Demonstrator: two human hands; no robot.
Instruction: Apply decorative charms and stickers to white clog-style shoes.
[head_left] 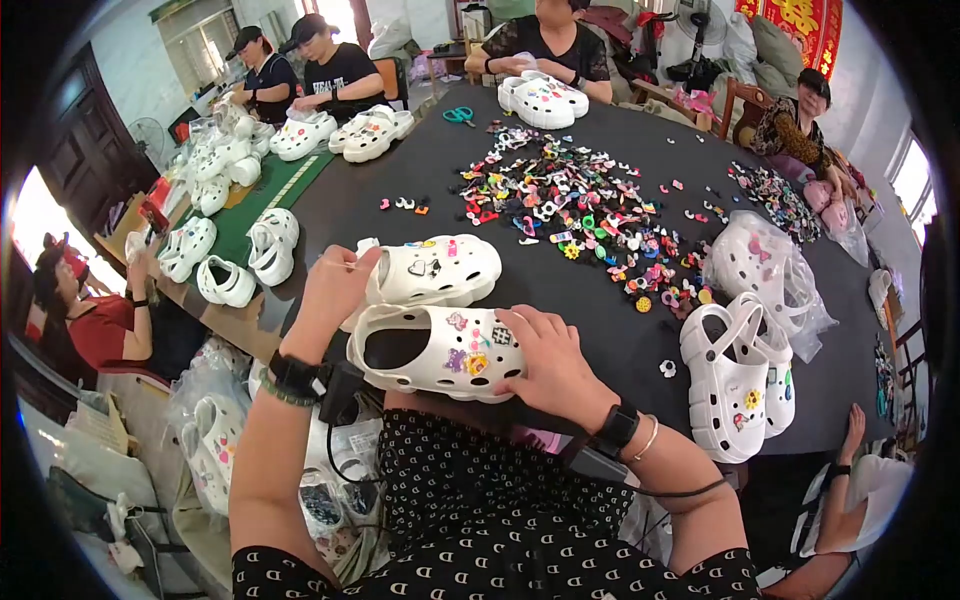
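Patterned top (500,490): bottom centre
Left hand (337,292): grip curled, hold unclear
Right hand (555,362): grip wrapped round toe
Front clog (436,346): held, seemingly mid-pairing
Rear clog (440,270): next, likely needs aligning

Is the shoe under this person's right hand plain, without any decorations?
No, the white shoe the right hand touches carries several colourful decorations.

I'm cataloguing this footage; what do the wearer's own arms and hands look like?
The left hand and right hand are ungloved. Short black sleeves carry a repeated white motif. The left wrist has a black strap, a boxy black module with a cable and a beaded bracelet; the right has a square-faced black wrist device and a pale bangle.
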